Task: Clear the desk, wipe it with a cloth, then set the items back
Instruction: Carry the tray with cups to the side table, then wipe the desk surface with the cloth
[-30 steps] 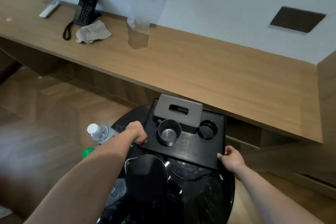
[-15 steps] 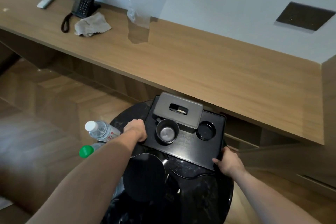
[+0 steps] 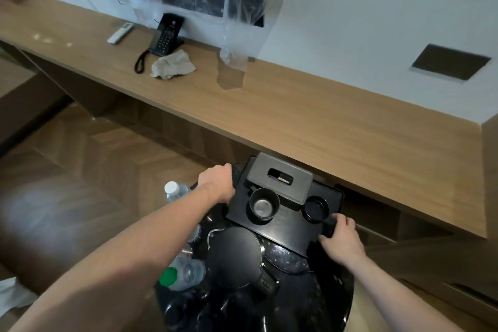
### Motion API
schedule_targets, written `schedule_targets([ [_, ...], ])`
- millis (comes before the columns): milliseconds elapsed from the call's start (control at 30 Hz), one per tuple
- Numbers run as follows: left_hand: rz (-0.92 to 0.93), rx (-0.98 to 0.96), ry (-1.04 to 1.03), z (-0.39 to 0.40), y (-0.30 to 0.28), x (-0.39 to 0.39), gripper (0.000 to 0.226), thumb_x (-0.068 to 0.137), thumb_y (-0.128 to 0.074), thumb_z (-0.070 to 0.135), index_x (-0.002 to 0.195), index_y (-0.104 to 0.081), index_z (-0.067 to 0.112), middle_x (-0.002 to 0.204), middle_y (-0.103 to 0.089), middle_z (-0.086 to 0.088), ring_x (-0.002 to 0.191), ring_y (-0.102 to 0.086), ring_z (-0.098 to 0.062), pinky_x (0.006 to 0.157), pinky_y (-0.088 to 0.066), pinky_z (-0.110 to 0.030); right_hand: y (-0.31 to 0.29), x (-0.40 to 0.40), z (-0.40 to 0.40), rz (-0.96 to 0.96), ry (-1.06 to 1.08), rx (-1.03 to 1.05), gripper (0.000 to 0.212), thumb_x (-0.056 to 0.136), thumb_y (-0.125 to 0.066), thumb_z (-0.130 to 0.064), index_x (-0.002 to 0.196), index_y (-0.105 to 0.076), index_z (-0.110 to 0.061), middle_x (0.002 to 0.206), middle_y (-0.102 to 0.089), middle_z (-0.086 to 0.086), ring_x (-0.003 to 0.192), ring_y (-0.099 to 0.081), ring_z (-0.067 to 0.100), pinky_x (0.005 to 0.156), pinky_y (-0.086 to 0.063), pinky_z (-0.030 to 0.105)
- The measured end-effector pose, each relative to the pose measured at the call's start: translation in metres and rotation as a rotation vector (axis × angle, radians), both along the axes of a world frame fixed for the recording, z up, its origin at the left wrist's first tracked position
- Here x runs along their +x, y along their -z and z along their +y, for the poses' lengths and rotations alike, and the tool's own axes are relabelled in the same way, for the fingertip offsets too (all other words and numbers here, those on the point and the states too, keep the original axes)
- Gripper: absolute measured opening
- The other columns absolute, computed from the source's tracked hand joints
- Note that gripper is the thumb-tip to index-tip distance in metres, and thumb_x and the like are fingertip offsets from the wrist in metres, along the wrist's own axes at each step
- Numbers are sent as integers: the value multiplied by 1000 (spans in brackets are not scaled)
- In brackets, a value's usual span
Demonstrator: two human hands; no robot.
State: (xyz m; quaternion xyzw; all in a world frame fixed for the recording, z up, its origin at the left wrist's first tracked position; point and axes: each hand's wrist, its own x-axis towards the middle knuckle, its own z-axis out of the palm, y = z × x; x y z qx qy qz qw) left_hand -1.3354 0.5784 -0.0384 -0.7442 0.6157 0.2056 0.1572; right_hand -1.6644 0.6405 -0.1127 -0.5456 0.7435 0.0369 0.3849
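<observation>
A black tray point(image 3: 289, 230) rests on a round black side table point(image 3: 318, 302) just below the wooden desk point(image 3: 310, 118). On the tray stand a grey tissue box point(image 3: 280, 179), a dark cup point(image 3: 263, 205) with a metal inside, and a round black coaster point(image 3: 314, 207). My left hand point(image 3: 217, 183) grips the tray's left edge. My right hand point(image 3: 341, 237) grips its near right corner. A crumpled beige cloth point(image 3: 172, 65) lies on the desk beside a black phone point(image 3: 166, 35).
A black kettle point(image 3: 235, 257) and two plastic water bottles point(image 3: 177, 275) share the side table. A white remote point(image 3: 120, 32) lies at the desk's far left. Clear plastic sheeting point(image 3: 234, 56) hangs from the wall onto the desk. A dark wall panel point(image 3: 450, 62) sits at the right.
My hands have kept hold of the tray, and the tray has shifted slightly toward the desk. My head has tilted up, so more of the wall shows.
</observation>
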Motion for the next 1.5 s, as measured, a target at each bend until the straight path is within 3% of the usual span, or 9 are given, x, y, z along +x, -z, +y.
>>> schedule_targets([
  [167,186,-228,50,14,-91,1,48,96,-57,28,144,-48,26,141,-56,0,121,-62,-31,98,-52,-43,-82,39,-9,-211,-115,-211,63,94,-73,-36,148,-41,-30,156,-36,-3,140,-46,20,116,-42,42],
  [367,371,-496,184,108,-185,34,47,100,-57,39,146,-45,38,140,-48,19,113,-59,-9,95,-53,-32,-185,96,18,-381,-279,-374,48,98,-64,-47,141,-43,-48,154,-35,-26,137,-37,-2,119,-37,34],
  [433,393,-541,174,144,-199,63,47,100,-57,41,146,-45,39,141,-44,22,114,-56,-2,99,-50,-28,-211,123,35,-394,-362,-399,44,99,-61,-49,139,-44,-52,159,-29,-29,143,-35,-1,118,-36,31],
  [533,375,-570,157,196,-203,121,51,100,-59,42,148,-44,38,145,-39,24,123,-50,0,109,-42,-23,-239,172,70,-385,-483,-392,40,101,-58,-50,138,-43,-56,159,-20,-36,140,-32,-7,105,-40,18],
  [633,356,-572,143,250,-196,194,54,98,-60,46,149,-42,41,151,-33,26,137,-40,0,118,-37,-28,-256,232,109,-349,-578,-400,43,100,-57,-54,140,-41,-59,161,-13,-39,143,-39,0,111,-45,29],
  [867,254,-524,-21,363,-168,337,59,98,-57,51,153,-36,42,163,-20,22,150,-26,-7,124,-26,-34,-263,373,182,-223,-843,-250,61,102,-53,-56,155,-24,-52,168,8,-29,159,2,6,129,-17,39],
  [1067,242,-516,-108,420,-151,410,75,92,-62,54,159,-31,37,167,-15,20,154,-21,-9,122,-18,-27,-251,465,210,-230,-927,-152,66,102,-54,-55,158,-20,-51,167,14,-30,158,13,6,130,-11,40],
  [1267,238,-487,-127,396,-138,457,77,89,-53,59,160,-32,34,170,-9,16,157,-13,-14,125,-14,-31,-238,517,186,-205,-908,-139,68,102,-54,-54,159,-18,-48,169,14,-27,158,15,8,130,-11,43],
  [1500,154,-376,-97,328,-126,506,81,100,-52,49,164,-6,33,170,15,12,159,12,-16,127,4,-31,-201,567,139,-102,-925,-60,80,102,-52,-56,163,-2,-45,170,20,-19,158,18,18,129,-6,47],
])
